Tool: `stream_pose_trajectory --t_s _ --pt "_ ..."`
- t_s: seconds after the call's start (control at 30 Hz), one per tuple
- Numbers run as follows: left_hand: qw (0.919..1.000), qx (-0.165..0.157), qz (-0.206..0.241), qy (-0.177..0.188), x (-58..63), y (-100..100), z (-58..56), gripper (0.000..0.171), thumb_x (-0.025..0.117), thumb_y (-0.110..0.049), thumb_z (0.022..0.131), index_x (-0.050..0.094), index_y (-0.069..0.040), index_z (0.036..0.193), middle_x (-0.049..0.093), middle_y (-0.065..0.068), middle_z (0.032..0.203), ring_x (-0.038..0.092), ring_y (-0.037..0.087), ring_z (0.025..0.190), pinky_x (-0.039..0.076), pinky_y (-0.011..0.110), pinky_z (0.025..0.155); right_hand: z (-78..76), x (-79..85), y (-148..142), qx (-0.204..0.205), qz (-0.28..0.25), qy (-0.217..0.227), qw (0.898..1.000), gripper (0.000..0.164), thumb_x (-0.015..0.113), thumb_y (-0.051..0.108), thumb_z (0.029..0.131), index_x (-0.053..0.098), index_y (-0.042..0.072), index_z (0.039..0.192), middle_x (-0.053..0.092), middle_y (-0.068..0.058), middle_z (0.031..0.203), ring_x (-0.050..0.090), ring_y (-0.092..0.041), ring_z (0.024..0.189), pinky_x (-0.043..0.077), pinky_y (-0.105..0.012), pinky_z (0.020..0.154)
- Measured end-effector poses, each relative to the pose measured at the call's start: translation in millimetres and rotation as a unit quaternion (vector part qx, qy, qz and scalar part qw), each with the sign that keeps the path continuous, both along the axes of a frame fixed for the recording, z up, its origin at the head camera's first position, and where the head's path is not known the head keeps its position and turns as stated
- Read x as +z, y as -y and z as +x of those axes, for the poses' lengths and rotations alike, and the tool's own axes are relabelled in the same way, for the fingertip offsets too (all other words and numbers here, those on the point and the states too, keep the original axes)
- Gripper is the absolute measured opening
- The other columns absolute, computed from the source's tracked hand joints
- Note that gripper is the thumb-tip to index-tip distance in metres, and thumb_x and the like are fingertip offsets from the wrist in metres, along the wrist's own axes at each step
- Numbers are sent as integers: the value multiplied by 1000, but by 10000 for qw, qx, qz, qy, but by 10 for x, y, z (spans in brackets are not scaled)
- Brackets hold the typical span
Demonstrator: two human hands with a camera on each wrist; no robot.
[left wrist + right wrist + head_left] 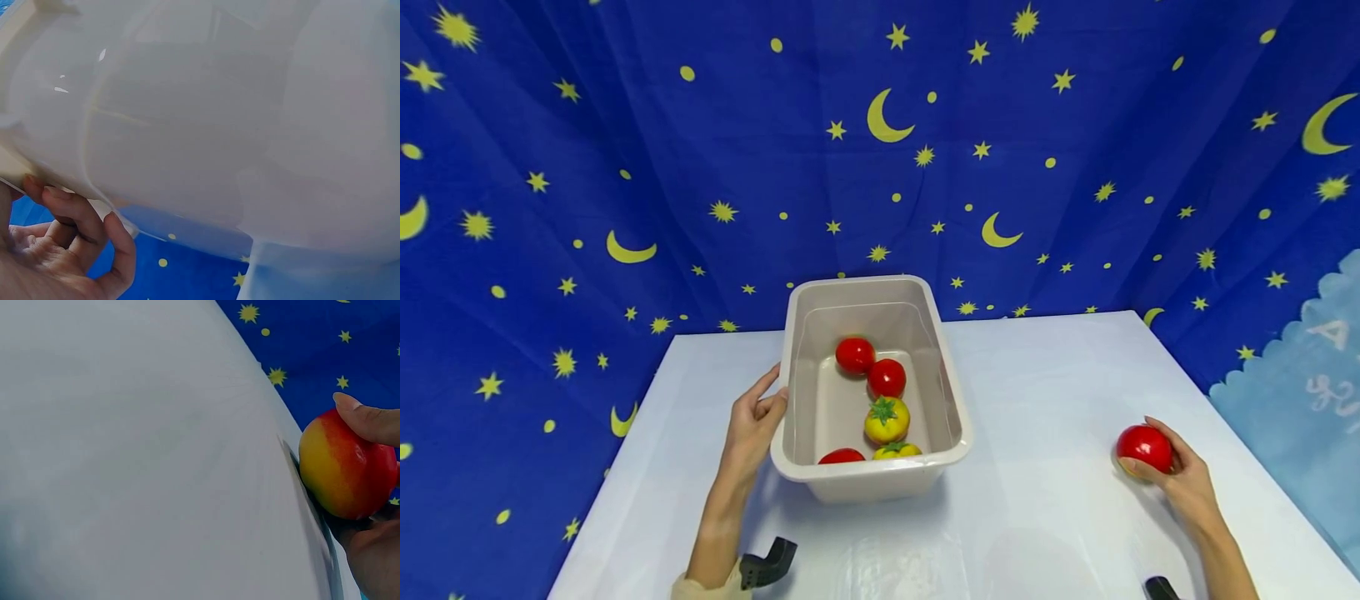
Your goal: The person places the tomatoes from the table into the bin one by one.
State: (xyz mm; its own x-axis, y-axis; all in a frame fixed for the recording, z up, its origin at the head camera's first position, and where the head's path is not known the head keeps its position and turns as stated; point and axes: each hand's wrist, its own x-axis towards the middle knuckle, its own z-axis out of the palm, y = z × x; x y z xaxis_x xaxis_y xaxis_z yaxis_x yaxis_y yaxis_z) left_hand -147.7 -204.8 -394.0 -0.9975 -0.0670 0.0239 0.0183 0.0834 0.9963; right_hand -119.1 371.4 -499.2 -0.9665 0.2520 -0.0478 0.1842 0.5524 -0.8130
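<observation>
A beige plastic bin (880, 483) stands on the white table, left of centre in the head view. My left hand (751, 433) grips its left rim, the thumb on the rim side and the fingers against the outer wall. In the left wrist view those fingers (84, 222) are bent against the pale bin (50, 112). Inside lie red round fruits (855, 356) and yellow tomato-like ones with green tops (887, 421). On the right, my right hand (1191, 487) grips a red-and-yellow apple (340, 472), thumb on one side and fingers on the other.
The white table (1037, 400) spreads between the bin and the right hand. Behind it hangs a blue curtain (820, 183) with yellow stars and moons. A pale blue panel (1300, 417) with white lettering is at the right. A black strap piece (767, 562) sits at the left wrist.
</observation>
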Motion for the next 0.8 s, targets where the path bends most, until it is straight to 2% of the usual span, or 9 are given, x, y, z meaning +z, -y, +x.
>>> stream_pose_trajectory --t_s 0.1,0.27,0.33,0.43,0.53,0.6,0.73,0.8 --pt "10000 29 18 14 1 17 4 48 51 -14 102 42 -10 148 75 -4 88 68 7 74 53 23 64 -18 -4 16 27 19 2 10000 80 68 24 92 22 24 157 21 -22 159 28 -31 138 31 -6 96" --pt "10000 -6 21 -78 -14 19 -7 48 51 -15 102 42 -9 148 75 0 89 69 8 74 53 23 63 -8 17 -2 84 -43 210 9997 81 68 29 92 19 27 157 17 -24 160 24 -38 140 31 -14 105" --pt "10000 -14 10 -84 -8 4 -5 48 52 -15 101 42 -8 148 75 4 91 69 8 73 54 23 63 3 26 -26 111 -59 237 9996 82 68 30 92 19 29 157 16 -23 160 23 -36 141 30 -8 100" --pt "10000 11 -19 -12 10 -7 8 48 52 -16 102 42 -10 148 75 8 94 69 8 74 54 24 63 6 24 -49 154 -90 125 9998 81 69 29 92 21 29 157 17 -21 161 27 -19 141 28 3 85" --pt "10000 16 -26 24 22 1 16 48 51 -18 102 42 -11 148 75 6 94 69 9 74 54 24 64 -3 19 -48 184 -120 10 9998 79 68 28 92 22 30 156 18 -17 162 29 -6 139 28 4 84" --pt "10000 44 -33 13 28 5 19 48 52 -18 102 42 -11 148 75 4 94 69 8 75 54 24 64 -14 21 -42 206 -132 8 9997 79 68 28 92 22 30 156 18 -17 162 28 -9 140 28 4 83" --pt "10000 26 -41 -1 30 6 10 48 52 -18 102 42 -11 148 75 -2 89 68 8 73 54 24 63 -9 20 -41 209 -137 157 9996 80 68 30 93 20 30 157 15 -21 161 22 -29 145 27 3 85" --pt "10000 14 -40 7 23 1 2 48 52 -18 102 42 -11 148 74 -3 87 68 8 72 54 24 63 1 16 -51 195 -183 190 9995 80 67 30 93 20 29 157 15 -20 162 21 -31 146 27 3 87"
